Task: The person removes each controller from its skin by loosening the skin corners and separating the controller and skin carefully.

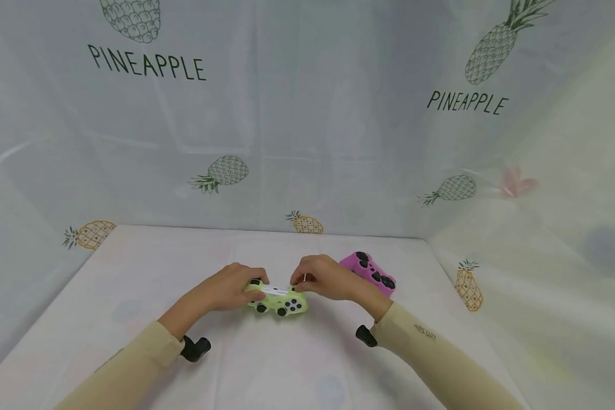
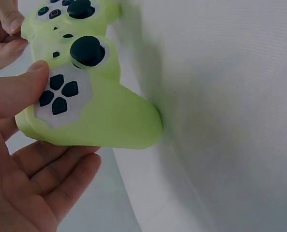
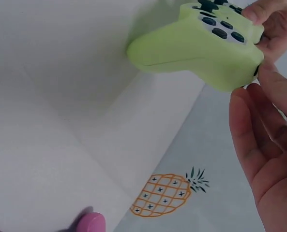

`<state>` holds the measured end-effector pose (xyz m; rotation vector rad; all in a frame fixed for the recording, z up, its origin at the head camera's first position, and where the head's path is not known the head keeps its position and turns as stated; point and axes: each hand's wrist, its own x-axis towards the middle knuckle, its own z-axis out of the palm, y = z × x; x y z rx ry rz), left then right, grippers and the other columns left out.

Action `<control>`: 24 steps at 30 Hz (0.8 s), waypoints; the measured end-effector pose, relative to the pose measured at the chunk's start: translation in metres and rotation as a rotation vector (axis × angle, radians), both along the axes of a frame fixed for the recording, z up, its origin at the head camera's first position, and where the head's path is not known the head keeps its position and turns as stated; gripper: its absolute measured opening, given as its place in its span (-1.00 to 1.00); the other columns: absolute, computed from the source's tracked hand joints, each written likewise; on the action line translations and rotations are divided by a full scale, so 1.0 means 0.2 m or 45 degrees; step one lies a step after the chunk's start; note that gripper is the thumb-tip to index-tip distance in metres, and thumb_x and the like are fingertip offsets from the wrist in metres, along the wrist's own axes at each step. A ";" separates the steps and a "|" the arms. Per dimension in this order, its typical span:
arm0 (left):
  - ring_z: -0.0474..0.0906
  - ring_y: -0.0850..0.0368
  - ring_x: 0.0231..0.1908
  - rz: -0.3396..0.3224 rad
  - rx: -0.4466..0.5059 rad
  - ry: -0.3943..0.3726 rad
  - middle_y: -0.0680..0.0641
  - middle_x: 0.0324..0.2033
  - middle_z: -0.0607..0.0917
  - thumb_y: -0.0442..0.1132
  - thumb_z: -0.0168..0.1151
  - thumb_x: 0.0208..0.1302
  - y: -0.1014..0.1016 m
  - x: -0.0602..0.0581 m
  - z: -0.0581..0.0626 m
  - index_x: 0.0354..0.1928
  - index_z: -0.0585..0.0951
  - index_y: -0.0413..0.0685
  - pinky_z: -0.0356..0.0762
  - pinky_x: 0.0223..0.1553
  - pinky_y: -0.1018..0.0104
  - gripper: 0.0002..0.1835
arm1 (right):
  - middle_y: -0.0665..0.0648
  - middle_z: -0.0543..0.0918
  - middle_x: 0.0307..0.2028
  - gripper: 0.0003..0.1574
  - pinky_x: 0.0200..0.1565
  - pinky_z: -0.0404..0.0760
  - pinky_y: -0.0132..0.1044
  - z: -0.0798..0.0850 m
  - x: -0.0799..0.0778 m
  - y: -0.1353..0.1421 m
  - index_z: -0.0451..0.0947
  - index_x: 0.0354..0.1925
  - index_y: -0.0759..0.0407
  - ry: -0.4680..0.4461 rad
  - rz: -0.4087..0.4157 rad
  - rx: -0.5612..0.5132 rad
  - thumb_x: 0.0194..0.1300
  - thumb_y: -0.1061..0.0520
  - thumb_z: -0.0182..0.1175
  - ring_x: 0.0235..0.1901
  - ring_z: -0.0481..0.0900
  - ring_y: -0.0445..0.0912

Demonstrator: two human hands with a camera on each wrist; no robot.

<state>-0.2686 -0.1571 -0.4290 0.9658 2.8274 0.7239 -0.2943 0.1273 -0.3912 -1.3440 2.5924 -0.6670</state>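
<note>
A light green game controller (image 1: pixel 293 303) with black thumbsticks and buttons is tilted up over the white table, its grips toward me. My left hand (image 1: pixel 230 287) holds its left end, thumb on top near the directional buttons; in the left wrist view other fingers (image 2: pixel 68 181) extend beneath. At the far right corner, my right hand (image 1: pixel 329 278) pinches the controller's shoulder edge with thumb and fingertips. The right wrist view shows the green controller (image 3: pixel 196 50) from its side, with a grip end at or near the tabletop; whether it touches cannot be told.
A pink game controller (image 1: pixel 371 270) lies on the table (image 1: pixel 159 256) behind my right wrist. Pineapple-printed sheeting (image 1: pixel 307 125) rises behind the table and along its sides. Black wrist mounts (image 1: pixel 196 348) sit under both beige sleeves.
</note>
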 end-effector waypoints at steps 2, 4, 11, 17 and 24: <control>0.42 0.24 -0.37 -0.004 0.011 0.000 0.23 -0.29 0.72 -0.06 0.46 0.39 0.00 0.00 -0.01 -0.01 0.69 0.20 0.40 -0.25 0.22 -0.79 | -0.06 0.70 -0.21 -0.87 -0.15 0.64 -0.41 0.00 0.00 -0.01 0.80 -0.08 0.09 -0.020 -0.004 0.019 0.43 0.18 0.41 -0.26 0.58 -0.27; 0.43 0.23 -0.34 -0.003 0.021 -0.003 0.22 -0.26 0.74 -0.06 0.47 0.39 0.00 0.00 -0.01 0.00 0.69 0.20 0.41 -0.23 0.21 -0.79 | -0.07 0.71 -0.21 -0.88 -0.14 0.64 -0.42 0.01 -0.01 -0.01 0.80 -0.09 0.09 -0.043 -0.014 0.033 0.43 0.17 0.41 -0.25 0.58 -0.28; 0.50 0.22 -0.27 0.016 0.089 -0.019 0.23 -0.18 0.75 -0.07 0.48 0.38 -0.02 -0.01 -0.06 0.02 0.69 0.23 0.47 -0.15 0.19 -0.77 | -0.07 0.72 -0.24 -0.93 -0.15 0.66 -0.43 0.02 -0.01 -0.04 0.80 -0.14 0.09 -0.059 -0.037 0.062 0.42 0.19 0.42 -0.27 0.59 -0.26; 0.51 0.23 -0.26 0.019 0.123 -0.018 0.25 -0.16 0.74 -0.05 0.48 0.38 -0.04 -0.01 -0.08 0.02 0.68 0.28 0.48 -0.15 0.21 -0.76 | -0.06 0.74 -0.30 -0.97 -0.19 0.65 -0.43 0.04 -0.02 -0.07 0.79 -0.20 0.11 -0.083 -0.026 0.070 0.40 0.22 0.43 -0.33 0.59 -0.26; 0.54 0.26 -0.22 -0.025 0.131 0.059 0.20 -0.08 0.76 -0.02 0.45 0.40 -0.04 0.00 -0.08 0.08 0.67 0.26 0.51 -0.11 0.18 -0.73 | -0.09 0.70 -0.36 -0.91 -0.25 0.63 -0.42 0.06 -0.01 -0.09 0.76 -0.24 0.08 -0.090 -0.094 0.124 0.46 0.23 0.37 -0.37 0.56 -0.22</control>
